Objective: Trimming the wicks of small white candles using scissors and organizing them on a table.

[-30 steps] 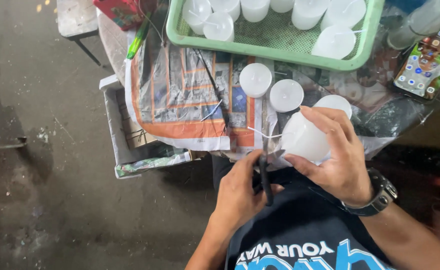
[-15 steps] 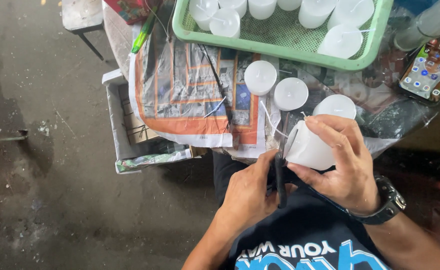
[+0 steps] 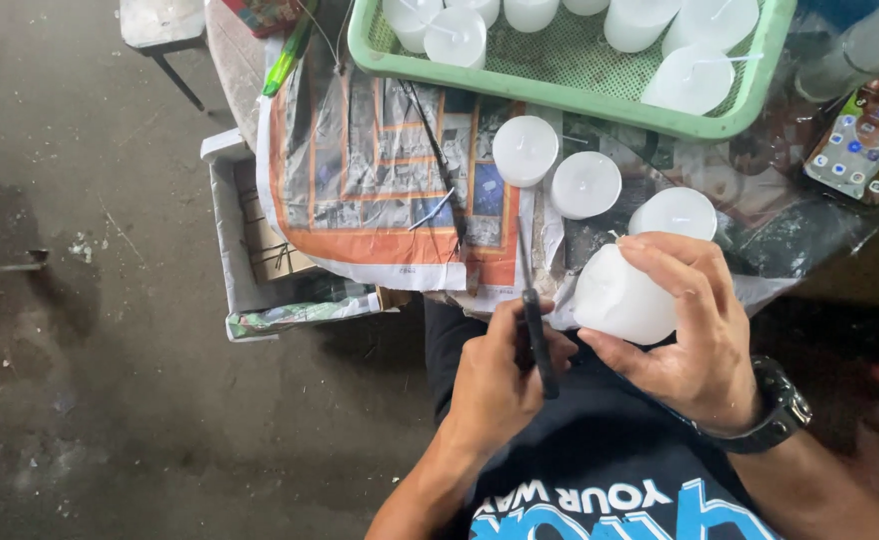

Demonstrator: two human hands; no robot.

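- Right hand [image 3: 695,335] is wrapping its fingers around a white candle [image 3: 625,295], a smooth, matte, waxy cylinder, tilted on its side just over the table edge and above the lap; a dark wristwatch [image 3: 782,410] is sitting on that wrist.
- Left hand [image 3: 495,385] is closing around a thin dark tool [image 3: 535,330], long and rod-like, with its upper end pointing toward the table and passing just beside the candle; whether the tip is touching the wax cannot be told.
- 3 more white candles [image 3: 585,185] are standing upright on the table just beyond the held one, round flat tops up, each with a short wick stub at centre.
- Green plastic tray [image 3: 560,95] with a perforated, mesh-like floor is sitting at the far edge; it is holding several upright white candles, some with thin white wicks sticking out. The top edge of the view is cutting off the count.
- Newspaper sheet [image 3: 380,190], crinkled, with orange borders, is covering the table surface; 2 thin dark rods are lying across it.
- Phone [image 3: 870,135] with a lit screen is lying at the right, near the tray corner.
- Open cardboard box [image 3: 260,250], lined with paper, is standing on the grey, stained concrete floor [image 3: 90,350] just beside the table.
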